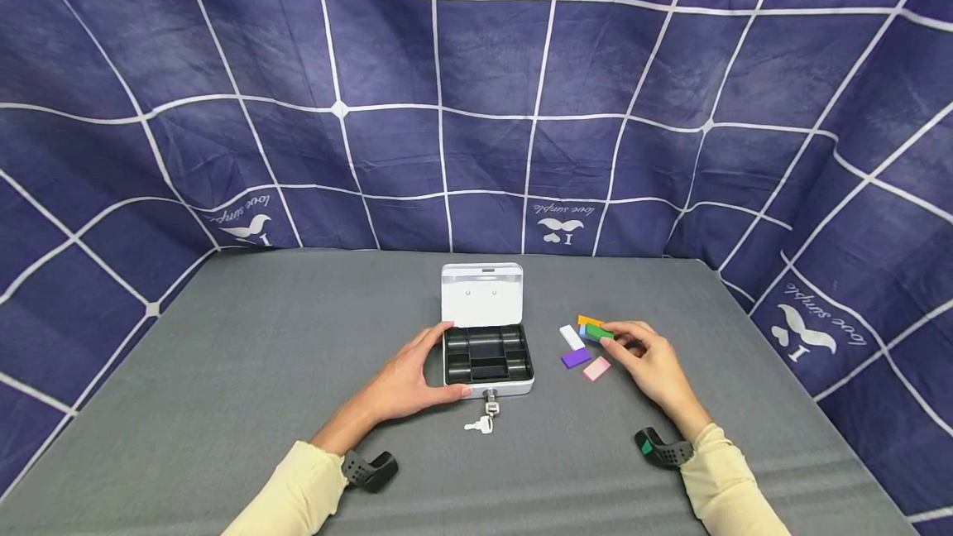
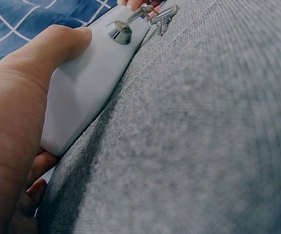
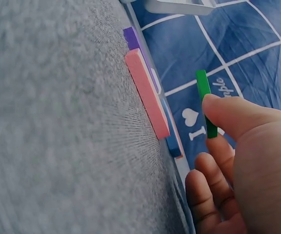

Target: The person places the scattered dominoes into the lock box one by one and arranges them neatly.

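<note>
A white cash box (image 1: 514, 389) stands with its lid (image 1: 482, 304) raised, showing a black compartment tray (image 1: 487, 346). My left hand (image 1: 402, 383) holds its left end, thumb along the front wall and fingers toward the back corner. In the left wrist view, keys (image 2: 164, 17) hang from the lock (image 2: 120, 33). Between thumb and fingertips my right hand (image 1: 658, 366) pinches a green domino-like block (image 3: 202, 80). In the right wrist view the block is raised over the table. Beneath it lies a blue block (image 1: 584, 333), partly covered in the head view.
Around the right hand lie orange (image 1: 590, 320), white (image 1: 572, 337), purple (image 1: 577, 358) and pink (image 1: 596, 368) blocks, right of the box. A grey cloth (image 1: 298, 337) covers the table. Behind hangs a blue curtain (image 1: 387, 147) with white lines.
</note>
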`<control>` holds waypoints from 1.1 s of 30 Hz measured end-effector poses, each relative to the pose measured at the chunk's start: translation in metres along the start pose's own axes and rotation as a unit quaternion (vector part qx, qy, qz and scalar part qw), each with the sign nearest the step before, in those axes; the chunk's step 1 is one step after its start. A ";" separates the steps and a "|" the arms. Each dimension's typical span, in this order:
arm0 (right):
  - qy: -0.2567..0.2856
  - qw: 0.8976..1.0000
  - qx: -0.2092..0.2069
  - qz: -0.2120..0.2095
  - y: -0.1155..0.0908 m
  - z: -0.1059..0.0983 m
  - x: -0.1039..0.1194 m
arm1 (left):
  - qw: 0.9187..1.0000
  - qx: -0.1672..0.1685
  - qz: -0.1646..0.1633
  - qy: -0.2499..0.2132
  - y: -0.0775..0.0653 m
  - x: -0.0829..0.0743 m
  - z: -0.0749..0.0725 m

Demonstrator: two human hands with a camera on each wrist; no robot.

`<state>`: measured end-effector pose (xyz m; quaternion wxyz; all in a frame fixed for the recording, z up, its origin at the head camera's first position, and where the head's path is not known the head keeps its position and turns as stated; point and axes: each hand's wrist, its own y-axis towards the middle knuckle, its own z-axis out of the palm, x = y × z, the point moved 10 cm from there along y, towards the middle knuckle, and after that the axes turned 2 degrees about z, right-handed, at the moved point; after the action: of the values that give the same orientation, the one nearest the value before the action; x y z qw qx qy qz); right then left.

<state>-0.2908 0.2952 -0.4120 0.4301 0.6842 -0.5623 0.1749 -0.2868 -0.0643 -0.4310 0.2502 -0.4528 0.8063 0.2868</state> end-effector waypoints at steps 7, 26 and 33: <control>0.005 1.000 0.003 0.004 -0.002 0.001 0.006 | 1.000 0.009 -0.006 -0.001 0.000 0.000 0.004; 0.005 1.000 0.005 -0.026 0.013 0.009 0.031 | 1.000 0.006 -0.011 -0.006 0.000 0.002 -0.001; 0.005 0.999 0.012 -0.036 0.019 0.015 0.040 | 1.000 0.012 -0.016 -0.003 0.000 0.002 0.000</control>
<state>-0.3000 0.2587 -0.3845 0.4308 0.7080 -0.5333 0.1695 -0.2880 -0.0653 -0.4322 0.2621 -0.4617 0.8018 0.2743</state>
